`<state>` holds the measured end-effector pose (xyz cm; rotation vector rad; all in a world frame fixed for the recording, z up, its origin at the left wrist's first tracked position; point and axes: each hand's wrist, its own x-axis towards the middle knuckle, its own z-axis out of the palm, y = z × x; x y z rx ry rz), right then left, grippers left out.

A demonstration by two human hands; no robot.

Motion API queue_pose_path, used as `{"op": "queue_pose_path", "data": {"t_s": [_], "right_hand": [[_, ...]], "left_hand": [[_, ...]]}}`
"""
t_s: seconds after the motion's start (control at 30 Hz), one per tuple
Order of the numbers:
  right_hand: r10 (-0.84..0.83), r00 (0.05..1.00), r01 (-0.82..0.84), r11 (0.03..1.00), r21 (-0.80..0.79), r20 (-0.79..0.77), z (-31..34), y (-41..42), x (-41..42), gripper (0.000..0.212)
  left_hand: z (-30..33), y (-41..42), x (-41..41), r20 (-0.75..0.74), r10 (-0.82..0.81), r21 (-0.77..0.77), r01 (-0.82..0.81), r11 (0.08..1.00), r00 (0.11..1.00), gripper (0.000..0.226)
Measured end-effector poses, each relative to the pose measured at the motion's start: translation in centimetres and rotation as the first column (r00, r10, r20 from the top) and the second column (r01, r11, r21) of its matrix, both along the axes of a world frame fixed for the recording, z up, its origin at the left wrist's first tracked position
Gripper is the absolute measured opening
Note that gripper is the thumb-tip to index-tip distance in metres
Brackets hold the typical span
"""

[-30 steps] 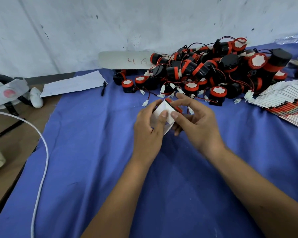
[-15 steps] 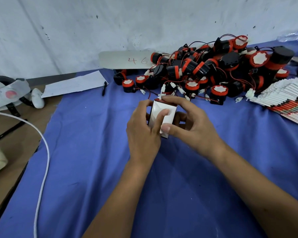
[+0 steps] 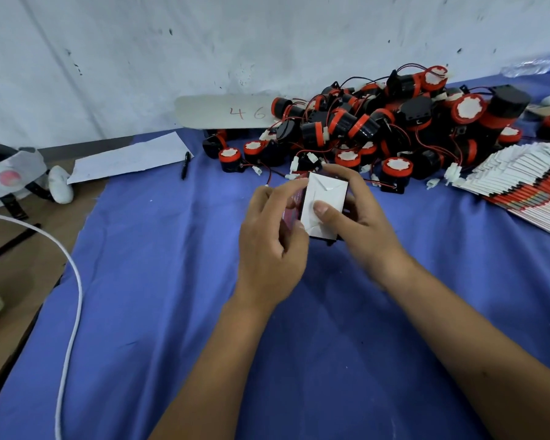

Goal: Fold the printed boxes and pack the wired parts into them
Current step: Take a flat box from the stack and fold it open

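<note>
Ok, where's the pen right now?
Head view: the pen lies on the blue cloth, upper left, between the paper sheet and the parts pile.

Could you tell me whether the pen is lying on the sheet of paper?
No, the pen lies on the blue cloth, just beside the paper.

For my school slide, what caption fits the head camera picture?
Two hands fold a small box beside a pile of wired parts.
</note>
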<state>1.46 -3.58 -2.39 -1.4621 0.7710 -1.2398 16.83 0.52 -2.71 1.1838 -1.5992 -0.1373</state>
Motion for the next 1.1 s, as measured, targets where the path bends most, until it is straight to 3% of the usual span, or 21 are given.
{"op": "queue_pose_path", "data": {"t_s": [0.1, 0.17, 0.3, 0.4, 0.77, 0.83, 0.97, 1.1], "right_hand": [[0.016, 0.999, -0.015, 0.999, 0.034, -0.028, -0.3, -0.3, -0.2, 0.054], [0.028, 0.995, -0.028, 1.0, 0.005, -0.1, -0.5, -0.3, -0.2, 0.056], [0.024, 0.978, -0.036, 0.998, -0.051, -0.206, -0.6, -0.3, 0.0, 0.055], [-0.005, 0.968, -0.012, 0.998, -0.067, -0.25, -0.6, -0.4, 0.0, 0.055], [-0.08, 0.958, 0.059, 0.995, -0.083, -0.275, -0.6, -0.6, 0.1, 0.052], [-0.018, 0.983, 0.023, 1.0, 0.022, -0.184, -0.6, -0.7, -0.1, 0.055], [0.141, 0.976, -0.173, 0.963, 0.206, 0.164, 0.1, -1.1, -1.4, 0.064], [0.134, 0.975, -0.17, 0.962, 0.213, 0.175, 0.3, -1.2, -1.5, 0.056]], "left_hand": [[-0.5, -0.3, 1.1, 0.092, -0.137, 0.103, 0.127, 0.987, 0.986, 0.083], [-0.9, -0.7, 1.5, 0.158, -0.141, 0.155, 0.117, 0.981, 0.977, 0.104], [-1.0, -1.0, 1.4, 0.208, -0.032, 0.053, 0.022, 0.998, 0.978, 0.083], [-0.9, -0.9, 0.9, 0.199, -0.041, 0.024, 0.037, 0.999, 0.979, 0.073], [-0.9, -0.8, 0.4, 0.207, -0.027, 0.027, 0.022, 0.999, 0.978, 0.075], [-0.9, -0.8, 0.5, 0.196, -0.028, 0.02, 0.025, 0.999, 0.98, 0.074], [-0.9, -0.8, 0.8, 0.138, -0.015, 0.016, 0.013, 1.0, 0.99, 0.077], [-0.9, -0.7, 0.7, 0.156, -0.026, 0.013, 0.025, 1.0, 0.987, 0.077]]}}
